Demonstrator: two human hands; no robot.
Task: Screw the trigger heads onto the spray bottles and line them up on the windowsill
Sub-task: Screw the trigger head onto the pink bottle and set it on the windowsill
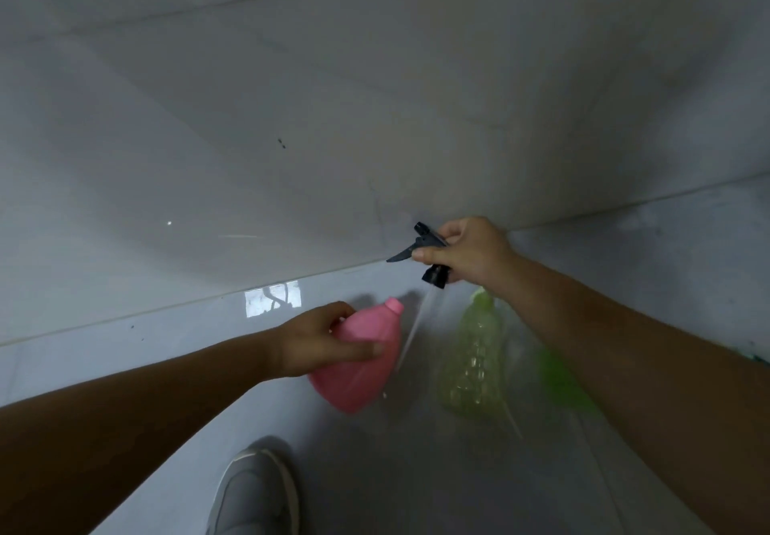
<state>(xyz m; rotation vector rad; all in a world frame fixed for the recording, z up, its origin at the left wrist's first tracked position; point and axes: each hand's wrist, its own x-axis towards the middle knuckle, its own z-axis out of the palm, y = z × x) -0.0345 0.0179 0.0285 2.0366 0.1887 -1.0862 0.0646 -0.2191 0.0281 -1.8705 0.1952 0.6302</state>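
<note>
The left hand (329,338) is wrapped around the shoulder of a pink bottle (358,361), thumb across its front face, holding it tilted with the open neck pointing up and away; whether its base rests on the floor (416,472) or hangs just above it is hard to tell from this blurred view. The right hand (471,251) is closed on a black trigger head (429,253), fingers around the body so that the nozzle and lever stick out to the left and the screw collar points down, with a pale dip tube (410,334) trailing from it toward the pink bottle's side. The head sits above and to the right of the bottle's neck, apart from it. A translucent green bottle (475,363) lies just beside the pink one, partly under the right forearm, near the floor's edge where it meets the wall (375,97). The pink bottle looks like thin blown plastic, probably light and a little springy, so squeezing the belly could dent it; the shoulder grip near the neck seems the stiffest place to steady it. The trigger head is hard and small, best held by its body while the collar turns. The dip tube is thin and flexible and will likely need guiding into the neck before threading. A grey shoe (254,493) shows at the bottom.
</note>
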